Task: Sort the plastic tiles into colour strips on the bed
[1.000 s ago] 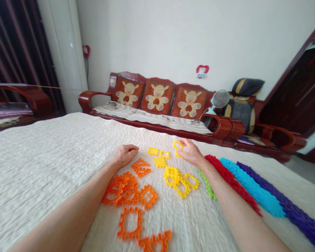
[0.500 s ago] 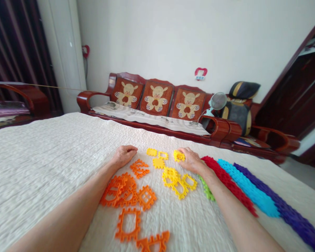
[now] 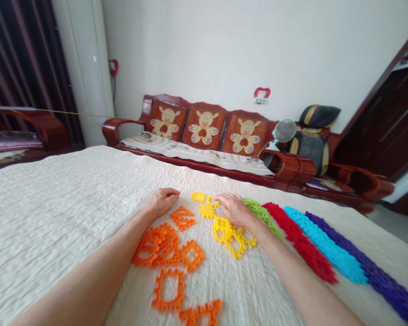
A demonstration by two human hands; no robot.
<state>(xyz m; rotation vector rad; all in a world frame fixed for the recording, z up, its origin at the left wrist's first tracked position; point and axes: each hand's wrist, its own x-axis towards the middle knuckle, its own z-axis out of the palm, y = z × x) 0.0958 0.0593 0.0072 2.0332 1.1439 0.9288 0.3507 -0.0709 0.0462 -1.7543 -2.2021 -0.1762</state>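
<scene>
My left hand (image 3: 163, 200) rests on the white quilted cloth with its fingers curled together, and nothing shows in them. Just below it lie orange interlocking panel pieces (image 3: 182, 218). My right hand (image 3: 234, 209) is bent palm down, its fingertips closed on the edge of a small yellow interlocking frame piece (image 3: 211, 199). What lies beneath the palm is hidden. Beside that piece are a yellow notched tile (image 3: 207, 211) and another yellow piece (image 3: 197, 197). Nearer me, several yellow frame pieces (image 3: 234, 246) overlap in a heap, partly behind my right wrist.
Bundled rows of green (image 3: 260, 210), red (image 3: 299, 240), light blue (image 3: 326, 244) and purple pieces (image 3: 360, 267) lie to the right. More orange panels (image 3: 168, 292) are spread near me. Beyond the cloth (image 3: 88, 190) stands a wooden sofa with bear cushions (image 3: 202, 129).
My right hand has moved left from the yellow piece it held to the small yellow frame, uncovering more of the green row. My left hand has stayed in place.
</scene>
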